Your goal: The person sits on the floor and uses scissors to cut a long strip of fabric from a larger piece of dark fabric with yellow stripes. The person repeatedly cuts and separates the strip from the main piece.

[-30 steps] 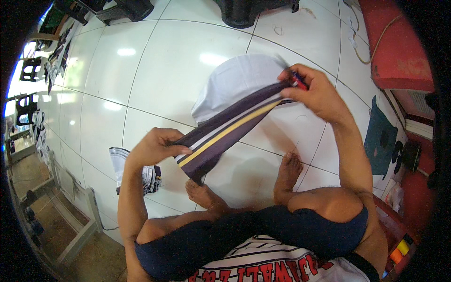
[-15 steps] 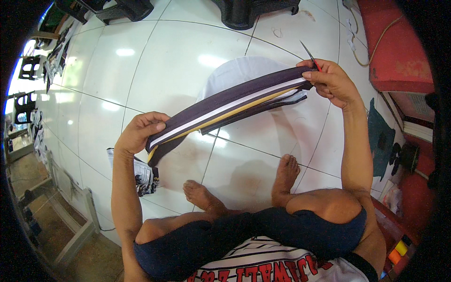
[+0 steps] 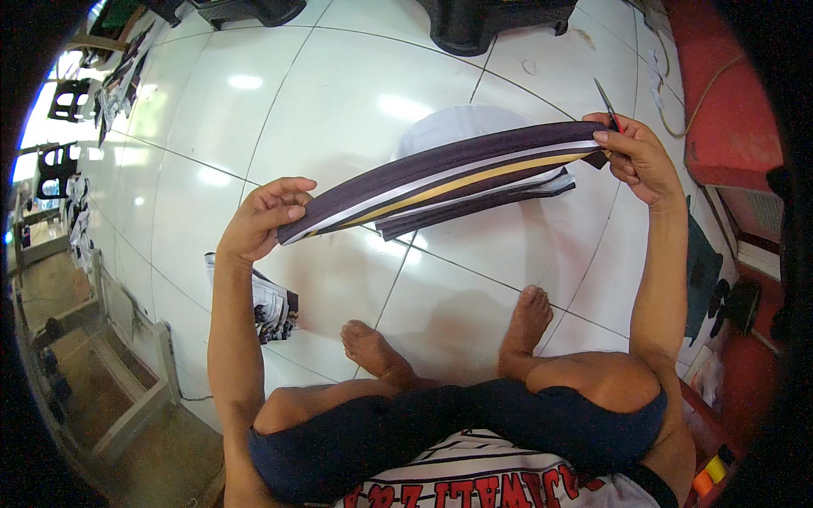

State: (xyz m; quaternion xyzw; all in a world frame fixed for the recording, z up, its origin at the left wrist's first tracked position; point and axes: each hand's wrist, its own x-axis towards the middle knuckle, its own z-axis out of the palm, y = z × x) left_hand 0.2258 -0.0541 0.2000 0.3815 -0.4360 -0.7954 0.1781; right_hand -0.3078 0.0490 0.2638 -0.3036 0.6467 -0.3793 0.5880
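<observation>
A long dark fabric strip [image 3: 440,165] with white and yellow stripes stretches between my hands, arched slightly upward. My left hand [image 3: 269,216] pinches its left end between thumb and fingers. Its right end is in my right hand [image 3: 639,161], thumb on top. A small pointed cutting tool [image 3: 608,106] with red on its handle also sticks out of that hand; most of its handle is hidden. Below the strip shows a dark-edged, pale piece of fabric [image 3: 483,207]. White cloth [image 3: 457,125] lies on the floor behind the strip, partly covered by it.
Black plastic stools [image 3: 500,21] stand at the far edge. A stack of printed pieces [image 3: 275,309] lies on the white tiled floor left of my feet. At right are a red cabinet [image 3: 720,110] and dark green cloth [image 3: 701,262]; a grey metal frame [image 3: 140,372] stands left.
Both hands and the strip have shifted right in view, and the floor things moved that way too. The strip's drooping left end is now pulled up, and its layers lie closer together there.
</observation>
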